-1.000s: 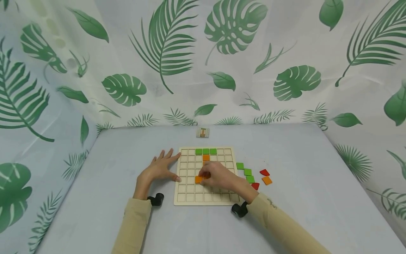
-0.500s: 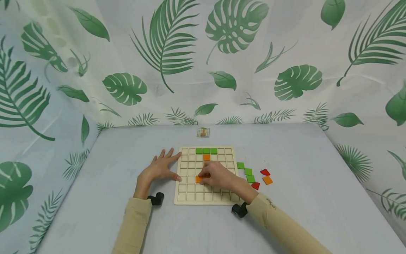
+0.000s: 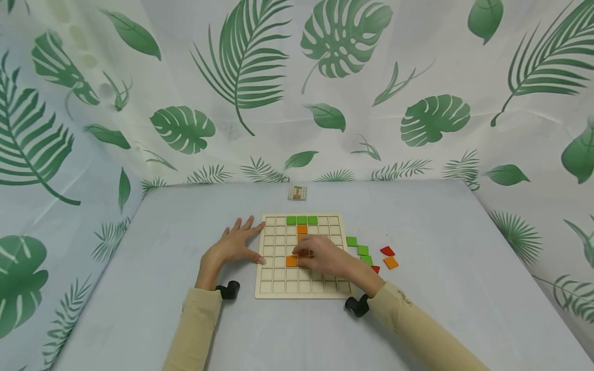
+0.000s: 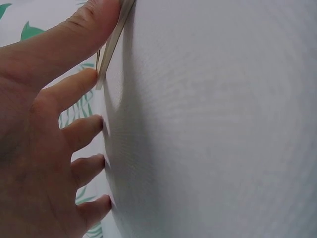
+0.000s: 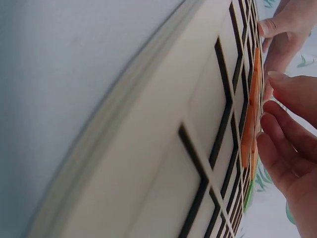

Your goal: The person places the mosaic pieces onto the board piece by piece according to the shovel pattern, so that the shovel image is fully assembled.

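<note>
A pale wooden grid board (image 3: pixel 274 278) lies on the table in the head view. My left hand (image 3: pixel 235 247) rests at its left edge with fingers spread; in the left wrist view the thumb (image 4: pixel 89 25) and index fingertip touch the board's edge. Over the middle of the board is my right hand (image 3: pixel 325 256), its fingers loosely bent. In the right wrist view its thumb and fingertips are apart, with nothing seen between them, just off the orange tiles (image 5: pixel 248 129). An orange square tile (image 3: pixel 292 261) shows left of this hand, which hides part of that row. Three green tiles (image 3: pixel 301 220) sit in the top row, above another orange tile (image 3: pixel 302 229).
Right of the board lie loose green tiles (image 3: pixel 363 250), red quarter-round pieces (image 3: pixel 387 251) and an orange tile (image 3: pixel 391 262). A small patterned card (image 3: pixel 297 193) lies behind the board. Leaf-printed cloth (image 3: pixel 260 129) walls the table at the back and sides.
My right hand has shifted slightly right and lifted its fingertips away from the orange row, showing more of the left orange tile. My left hand stays in place.
</note>
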`<state>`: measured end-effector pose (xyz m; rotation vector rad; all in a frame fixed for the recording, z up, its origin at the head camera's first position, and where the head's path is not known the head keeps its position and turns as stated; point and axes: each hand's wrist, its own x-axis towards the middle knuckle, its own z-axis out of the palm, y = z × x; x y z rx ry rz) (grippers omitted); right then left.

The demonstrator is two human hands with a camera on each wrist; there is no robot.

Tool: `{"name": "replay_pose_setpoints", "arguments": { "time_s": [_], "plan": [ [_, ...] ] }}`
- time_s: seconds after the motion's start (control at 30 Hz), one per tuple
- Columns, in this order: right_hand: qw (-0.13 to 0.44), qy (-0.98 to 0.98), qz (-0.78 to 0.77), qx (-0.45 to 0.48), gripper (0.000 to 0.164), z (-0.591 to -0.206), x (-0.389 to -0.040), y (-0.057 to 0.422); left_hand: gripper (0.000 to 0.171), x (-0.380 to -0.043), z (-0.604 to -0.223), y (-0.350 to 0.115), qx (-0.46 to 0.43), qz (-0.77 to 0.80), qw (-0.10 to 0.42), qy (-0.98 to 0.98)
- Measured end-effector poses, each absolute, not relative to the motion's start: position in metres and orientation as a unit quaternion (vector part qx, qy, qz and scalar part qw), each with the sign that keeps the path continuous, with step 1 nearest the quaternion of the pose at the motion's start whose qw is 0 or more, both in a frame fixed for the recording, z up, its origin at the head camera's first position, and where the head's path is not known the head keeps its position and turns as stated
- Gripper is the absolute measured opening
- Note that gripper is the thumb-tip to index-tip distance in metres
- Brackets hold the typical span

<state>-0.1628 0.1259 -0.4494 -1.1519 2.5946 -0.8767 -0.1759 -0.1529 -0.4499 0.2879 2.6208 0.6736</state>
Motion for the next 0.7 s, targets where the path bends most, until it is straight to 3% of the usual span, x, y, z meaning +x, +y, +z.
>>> {"name": "replay_pose_setpoints", "arguments": {
  "time_s": [0.7],
  "plan": [
    [0.026, 0.89, -0.289, -0.351, 0.017, -0.434, -0.155, 0.199, 0.107, -0.176, -0.447, -0.152, 0.108, 0.25, 0.208, 0.939]
  ]
}}
